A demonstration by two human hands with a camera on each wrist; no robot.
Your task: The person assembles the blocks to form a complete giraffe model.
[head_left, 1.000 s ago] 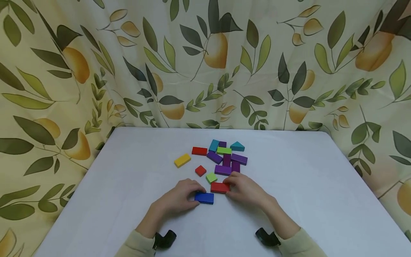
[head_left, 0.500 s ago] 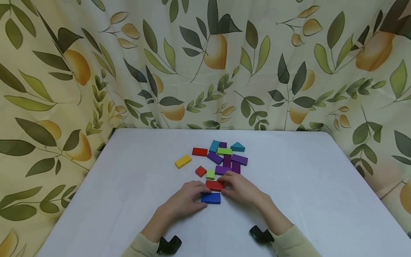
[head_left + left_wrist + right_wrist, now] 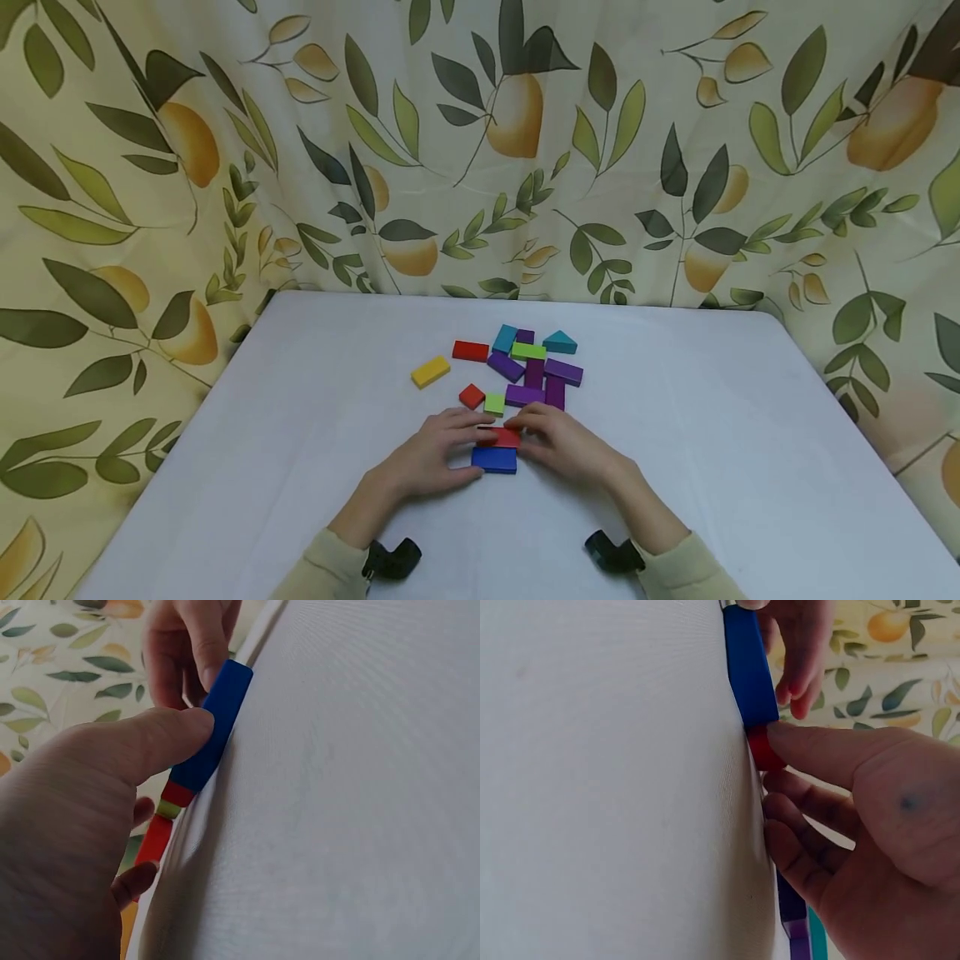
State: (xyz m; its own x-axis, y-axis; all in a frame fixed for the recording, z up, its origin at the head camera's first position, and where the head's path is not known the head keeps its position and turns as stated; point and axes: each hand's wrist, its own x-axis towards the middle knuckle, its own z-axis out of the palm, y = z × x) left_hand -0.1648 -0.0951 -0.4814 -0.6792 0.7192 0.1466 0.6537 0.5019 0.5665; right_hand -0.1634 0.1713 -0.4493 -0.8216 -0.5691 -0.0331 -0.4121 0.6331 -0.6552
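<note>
A blue rectangular block (image 3: 494, 460) lies flat on the white cloth, its far long side against a red rectangular block (image 3: 504, 437). My left hand (image 3: 438, 450) has its thumb on the near side of the blue block and its fingers reaching over the red one. In the left wrist view the thumb presses the blue block (image 3: 214, 731) near its middle. My right hand (image 3: 566, 442) pinches the right end of the red block between thumb and fingers. In the right wrist view the right thumb touches the red block (image 3: 763, 748) beside the blue one.
Just beyond the hands lie a small green block (image 3: 494, 405) and a small red block (image 3: 472, 396). Farther back are a yellow block (image 3: 431, 372), a red bar (image 3: 470, 351), several purple blocks (image 3: 563, 372) and a teal triangle (image 3: 560, 342). A patterned curtain (image 3: 480, 208) hangs behind the table.
The blue block has moved right and the red block left, so they now line up and meet along their long sides. The left fingers have spread over the red block. The small green block has turned straight.
</note>
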